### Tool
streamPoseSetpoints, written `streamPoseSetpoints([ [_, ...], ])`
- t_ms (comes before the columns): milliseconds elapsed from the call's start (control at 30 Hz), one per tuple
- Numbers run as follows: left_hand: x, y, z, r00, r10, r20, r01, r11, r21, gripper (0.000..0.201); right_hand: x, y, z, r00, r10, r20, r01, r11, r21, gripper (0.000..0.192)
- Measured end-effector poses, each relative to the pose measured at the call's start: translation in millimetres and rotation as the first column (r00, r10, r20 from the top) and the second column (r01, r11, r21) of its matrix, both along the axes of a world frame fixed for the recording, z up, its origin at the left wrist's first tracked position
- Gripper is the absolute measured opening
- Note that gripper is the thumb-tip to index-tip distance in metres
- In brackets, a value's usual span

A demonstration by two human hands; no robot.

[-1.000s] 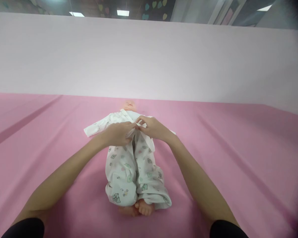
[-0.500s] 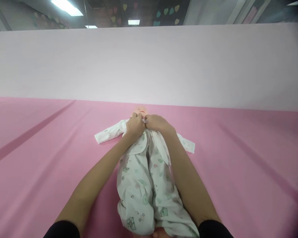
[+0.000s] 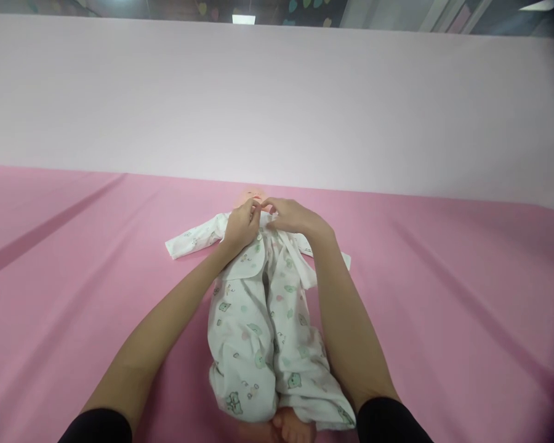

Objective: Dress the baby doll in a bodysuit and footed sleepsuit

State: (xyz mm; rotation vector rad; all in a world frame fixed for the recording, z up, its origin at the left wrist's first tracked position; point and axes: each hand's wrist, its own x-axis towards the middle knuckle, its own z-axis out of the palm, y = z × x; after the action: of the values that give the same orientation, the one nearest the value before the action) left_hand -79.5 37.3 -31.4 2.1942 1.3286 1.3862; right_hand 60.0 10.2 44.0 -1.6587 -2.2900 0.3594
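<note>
Pinching sleepsuit (image 3: pixel 258 320) collar | left hand (image 3: pixel 240 226), right hand (image 3: pixel 292 216) fingers closed | arms outstretched over doll (image 3: pixel 253 198)

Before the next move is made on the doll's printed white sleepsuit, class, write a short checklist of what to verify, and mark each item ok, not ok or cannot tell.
1. Pale plastic baby doll lies flat on its back on the pink cloth surface: ok.
2. Left hand is on the collar of the white printed sleepsuit: ok.
3. Right hand meets it at the neckline, fingertips nearly touching: ok.
4. Neck fastening closed: cannot tell, the hands cover it.
5. Both sleeves spread out to the sides: ok.
6. Doll's bare feet out of the trouser legs: ok.
</note>
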Motion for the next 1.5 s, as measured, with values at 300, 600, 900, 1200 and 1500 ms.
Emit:
streamPoseSetpoints([
  [300,-3.2,0.2,-6.6,0.988,-0.126,0.092,0.118,0.989,0.091,0.027,8.4,-4.2,-0.2,0.993,-0.1,0.059,0.091,0.986,0.14,0.038],
  [600,-3.1,5.2,-5.7,0.914,-0.355,0.194,0.345,0.935,0.083,0.042,2.0,8.1,-12.5,0.945,-0.146,-0.294,0.242,0.915,0.324,0.031],
  [900,-3.2,8.1,-2.0,0.829,-0.361,0.427,0.431,0.899,-0.079,0.031,-8.0,14.7,-23.6,0.956,-0.099,-0.277,0.128,0.988,0.088,0.02],
  [1200,-5.1,7.8,-1.6,0.851,-0.36,0.383,0.427,0.898,-0.103,0.024,3.0,3.4,-9.2,0.981,-0.124,-0.151,0.127,0.992,0.005,0.022],
  [1500,-6.1,6.6,0.2,0.891,-0.314,0.328,0.364,0.926,-0.104,0.025,-0.7,1.4,-9.8,0.978,-0.196,-0.067,0.199,0.978,0.057,0.016],
])
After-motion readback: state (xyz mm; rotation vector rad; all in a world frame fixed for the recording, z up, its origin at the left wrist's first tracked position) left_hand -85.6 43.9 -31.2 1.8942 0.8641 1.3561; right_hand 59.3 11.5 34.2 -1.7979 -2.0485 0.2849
